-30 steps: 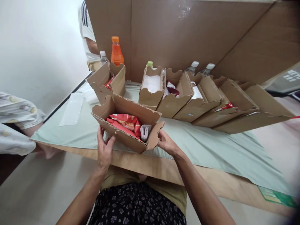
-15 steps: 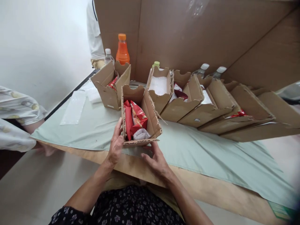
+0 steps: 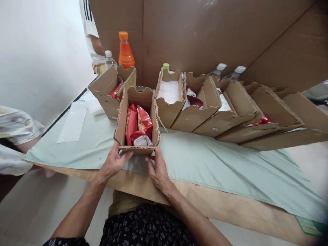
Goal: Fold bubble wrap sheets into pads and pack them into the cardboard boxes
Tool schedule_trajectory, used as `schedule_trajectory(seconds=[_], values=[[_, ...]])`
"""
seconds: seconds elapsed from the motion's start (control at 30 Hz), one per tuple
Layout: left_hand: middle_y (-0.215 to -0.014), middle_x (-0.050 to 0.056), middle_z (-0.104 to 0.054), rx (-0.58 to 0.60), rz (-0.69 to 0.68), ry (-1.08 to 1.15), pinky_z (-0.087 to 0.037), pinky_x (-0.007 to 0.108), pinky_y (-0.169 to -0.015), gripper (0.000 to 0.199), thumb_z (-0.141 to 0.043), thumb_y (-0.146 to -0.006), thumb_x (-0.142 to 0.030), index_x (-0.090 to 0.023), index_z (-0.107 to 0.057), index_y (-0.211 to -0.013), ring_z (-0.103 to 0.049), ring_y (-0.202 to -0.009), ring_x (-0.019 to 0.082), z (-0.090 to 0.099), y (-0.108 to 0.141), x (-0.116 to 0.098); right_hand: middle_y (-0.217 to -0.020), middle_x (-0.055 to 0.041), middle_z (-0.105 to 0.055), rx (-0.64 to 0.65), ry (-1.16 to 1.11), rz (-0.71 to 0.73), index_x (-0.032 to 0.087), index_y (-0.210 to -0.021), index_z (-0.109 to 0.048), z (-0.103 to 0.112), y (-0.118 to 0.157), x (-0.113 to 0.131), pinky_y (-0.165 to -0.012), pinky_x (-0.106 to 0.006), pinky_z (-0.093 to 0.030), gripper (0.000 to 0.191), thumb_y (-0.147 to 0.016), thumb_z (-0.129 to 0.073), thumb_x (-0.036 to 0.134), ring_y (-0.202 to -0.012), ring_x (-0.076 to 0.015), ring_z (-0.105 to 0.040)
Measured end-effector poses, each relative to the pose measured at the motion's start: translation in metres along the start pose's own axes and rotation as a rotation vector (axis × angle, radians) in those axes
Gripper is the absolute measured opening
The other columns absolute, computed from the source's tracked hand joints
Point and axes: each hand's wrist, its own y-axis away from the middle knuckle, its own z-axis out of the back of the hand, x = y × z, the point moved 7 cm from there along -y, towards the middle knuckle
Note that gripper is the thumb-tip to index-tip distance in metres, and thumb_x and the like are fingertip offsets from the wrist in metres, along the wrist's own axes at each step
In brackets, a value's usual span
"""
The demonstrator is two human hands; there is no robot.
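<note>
An open-topped cardboard box (image 3: 137, 151) stands at the near side of the table in front of me. Inside it are red snack packets (image 3: 132, 124) and a clear, crinkled plastic-wrapped item (image 3: 142, 140). My left hand (image 3: 114, 162) grips its near left corner, thumb across the front and fingers along the side. At the near right corner my right hand (image 3: 159, 172) holds it the same way, its thumb low by the front face. The fingertips of both hands are partly hidden behind the box.
Similar cardboard boxes stand left (image 3: 105, 102) and in a row at right (image 3: 170, 112), some holding packets or bubble wrap. Behind them are an orange drink bottle (image 3: 126, 53) and clear bottles. A bubble-wrap sheet (image 3: 73, 121) lies on the green cloth (image 3: 200, 153). Other people are at left.
The box has turned to face me more squarely and come slightly left in view. My left hand has slid from its left side to the near left corner.
</note>
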Motion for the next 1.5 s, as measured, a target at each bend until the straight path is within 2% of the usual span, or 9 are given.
schedule_trajectory(seconds=[0.1, 0.23, 0.33, 0.47, 0.93, 1.07, 1.2, 1.33, 1.5], values=[[-0.1, 0.008, -0.073, -0.037, -0.003, 0.039, -0.057, 0.043, -0.101, 0.037, -0.078, -0.084, -0.048, -0.02, -0.066, -0.104, -0.072, -0.102, 0.026, -0.004, -0.019, 0.001, -0.172, -0.014, -0.035, -0.008, -0.078, -0.01, 0.032, -0.171, -0.017, -0.001, -0.015, -0.012, -0.105, -0.048, -0.062, 0.077, -0.102, -0.047, 0.023, -0.154, -0.0305, -0.045], [-0.107, 0.006, -0.072, -0.086, -0.067, 0.027, -0.057, 0.036, -0.095, 0.033, -0.073, -0.088, -0.042, -0.02, -0.064, -0.111, -0.07, -0.104, 0.023, -0.005, -0.036, -0.009, -0.171, -0.0136, -0.038, 0.011, -0.014, 0.023, 0.026, -0.169, -0.029, 0.0, -0.026, -0.023, -0.117, -0.055, -0.053, 0.078, -0.095, -0.05, 0.018, -0.159, -0.0306, -0.038], [-0.103, 0.005, -0.071, -0.118, -0.09, -0.052, -0.058, 0.034, -0.09, 0.027, -0.07, -0.09, -0.04, -0.021, -0.064, -0.108, -0.07, -0.099, 0.022, -0.006, -0.043, -0.016, -0.167, -0.0129, -0.045, 0.002, 0.065, 0.029, 0.024, -0.164, -0.041, 0.004, -0.025, -0.026, -0.126, -0.057, -0.043, 0.072, -0.093, -0.053, 0.017, -0.156, -0.0292, -0.043], [-0.099, 0.005, -0.07, -0.164, -0.08, -0.179, -0.057, 0.034, -0.083, 0.026, -0.068, -0.088, -0.038, -0.021, -0.063, -0.106, -0.068, -0.091, 0.022, -0.009, -0.056, -0.022, -0.16, -0.0146, -0.055, -0.009, 0.099, 0.042, 0.021, -0.158, -0.051, 0.005, -0.023, -0.024, -0.127, -0.057, -0.042, 0.065, -0.094, -0.054, 0.018, -0.15, -0.029, -0.052], [-0.102, 0.006, -0.074, -0.156, -0.106, -0.114, -0.058, 0.035, -0.089, 0.036, -0.066, -0.084, -0.04, -0.019, -0.066, -0.113, -0.071, -0.098, 0.023, 0.005, -0.094, -0.017, -0.168, -0.0137, -0.045, 0.006, 0.142, 0.068, 0.021, -0.169, -0.031, 0.0, -0.02, -0.024, -0.127, -0.055, -0.043, 0.079, -0.093, -0.052, 0.017, -0.156, -0.0291, -0.044], [-0.101, 0.007, -0.075, -0.175, -0.097, -0.149, -0.059, 0.035, -0.085, 0.04, -0.071, -0.079, -0.042, -0.019, -0.066, -0.11, -0.071, -0.093, 0.022, -0.005, -0.102, -0.021, -0.167, -0.0132, -0.046, 0.023, 0.167, 0.07, 0.022, -0.169, -0.031, 0.0, -0.021, -0.024, -0.126, -0.056, -0.044, 0.078, -0.094, -0.051, 0.018, -0.154, -0.0296, -0.046], [-0.096, 0.005, -0.075, -0.251, -0.061, -0.286, -0.058, 0.034, -0.075, 0.035, -0.072, -0.076, -0.043, -0.02, -0.066, -0.103, -0.071, -0.086, 0.023, -0.011, -0.102, -0.019, -0.165, -0.0131, -0.049, 0.049, 0.171, 0.064, 0.022, -0.168, -0.034, 0.0, -0.022, -0.022, -0.125, -0.057, -0.045, 0.077, -0.094, -0.051, 0.019, -0.152, -0.0304, -0.049], [-0.08, 0.005, -0.072, -0.348, -0.027, -0.406, -0.056, 0.038, -0.079, 0.024, -0.069, -0.077, -0.045, -0.023, -0.063, -0.081, -0.07, -0.079, 0.025, -0.012, -0.12, -0.013, -0.164, -0.0127, -0.051, 0.055, 0.164, 0.056, 0.022, -0.166, -0.039, 0.001, -0.023, -0.022, -0.125, -0.055, -0.045, 0.073, -0.094, -0.051, 0.019, -0.152, -0.0288, -0.05], [-0.079, 0.007, -0.074, -0.415, -0.004, -0.44, -0.055, 0.04, -0.082, 0.028, -0.071, -0.076, -0.047, -0.021, -0.067, -0.084, -0.071, -0.08, 0.028, -0.014, -0.147, -0.007, -0.161, -0.0151, -0.053, 0.047, 0.156, 0.061, 0.016, -0.161, -0.045, 0.001, -0.022, -0.021, -0.125, -0.053, -0.046, 0.067, -0.094, -0.05, 0.02, -0.15, -0.029, -0.051]])
